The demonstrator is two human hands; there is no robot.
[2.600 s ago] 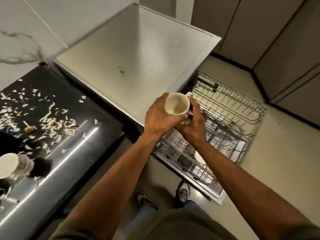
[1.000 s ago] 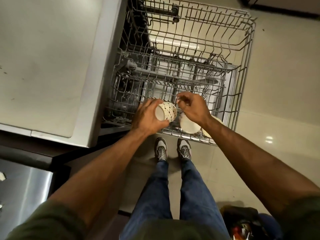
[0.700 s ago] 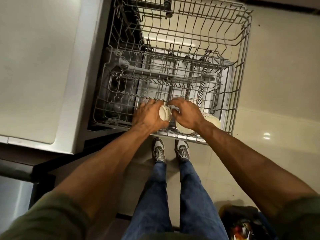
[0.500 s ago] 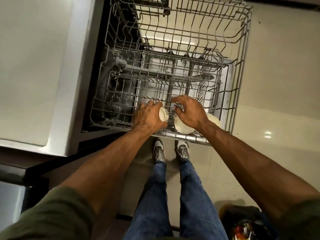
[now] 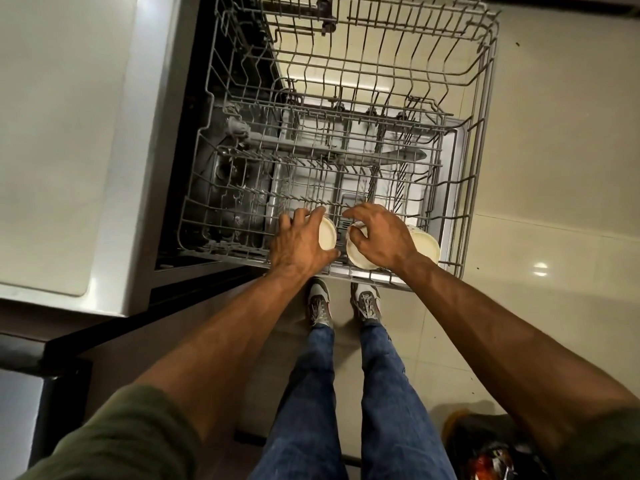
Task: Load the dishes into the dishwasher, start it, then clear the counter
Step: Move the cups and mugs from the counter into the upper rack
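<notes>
Pale floor tiles (image 5: 554,168) lie under an open dishwasher beside a steel-edged bench (image 5: 62,133), with wire racks (image 5: 482,143) pulled out over the person's shoes. The left hand (image 5: 298,245) is clamped on a cream cup (image 5: 327,233), fingers over its far side and thumb under its near side, holding it tipped on its side at the front of the rack, mouth towards the right. Just beside it the right hand (image 5: 381,237) arches over a second cup (image 5: 356,256), fingers curled; whether it pinches the rim or only steadies it I cannot tell. A third white dish (image 5: 424,245) sits behind that wrist, against the rack's right corner. The step in hand looks like seating the cup among the tines (image 5: 311,202), so loading has only begun: most of the rack is bare, and the start and the bench clearing are not yet done. The risks are plain. Let go while tilted, the cup could roll and knock its neighbour, since the two nearly touch. Set mouth-up or half-turned, it would collect water. Pushed down askew, its rim could catch on a tine and chip, or lodge between wires. The right wrist could also nudge the dish behind it.
</notes>
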